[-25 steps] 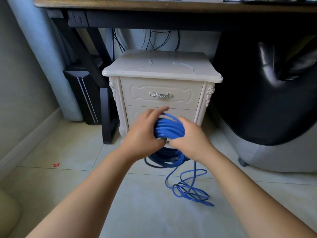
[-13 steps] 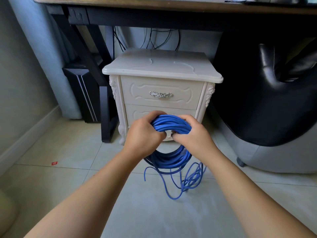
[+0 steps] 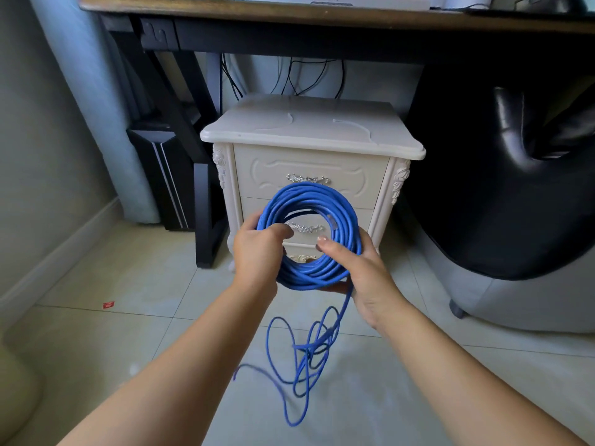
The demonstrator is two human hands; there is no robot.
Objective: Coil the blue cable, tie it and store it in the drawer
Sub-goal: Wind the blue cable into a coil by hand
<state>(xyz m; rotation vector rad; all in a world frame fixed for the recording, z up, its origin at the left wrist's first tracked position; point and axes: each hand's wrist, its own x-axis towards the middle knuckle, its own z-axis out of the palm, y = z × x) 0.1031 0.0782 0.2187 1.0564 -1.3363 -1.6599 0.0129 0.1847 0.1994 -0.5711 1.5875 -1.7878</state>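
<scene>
Nightstand [image 3: 309, 136] behind, left hand [image 3: 254, 252] and right hand [image 3: 363, 275] curl fingers [image 3: 279, 231] round blue cable [image 3: 309, 194].

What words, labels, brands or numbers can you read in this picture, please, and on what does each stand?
No text here can be read.
Grey device on the desk: a small dark mark, too blurred to read.
Red scrap on the floor: too small to show any print.

Cable [image 3: 306, 194]: blue. Nightstand [image 3: 309, 133]: cream, carved scroll and rose relief; handles [image 3: 308, 179] silver. Desk [image 3: 289, 11]: brown wood-grain top, black frame. Tower [image 3: 167, 175]: black, white stripes. Chair [image 3: 515, 188]: glossy black, grey base. Floor [image 3: 128, 284]: pale beige tiles. Scrap [image 3: 108, 305]: red. Wall [image 3: 38, 140]: grey-beige.
</scene>
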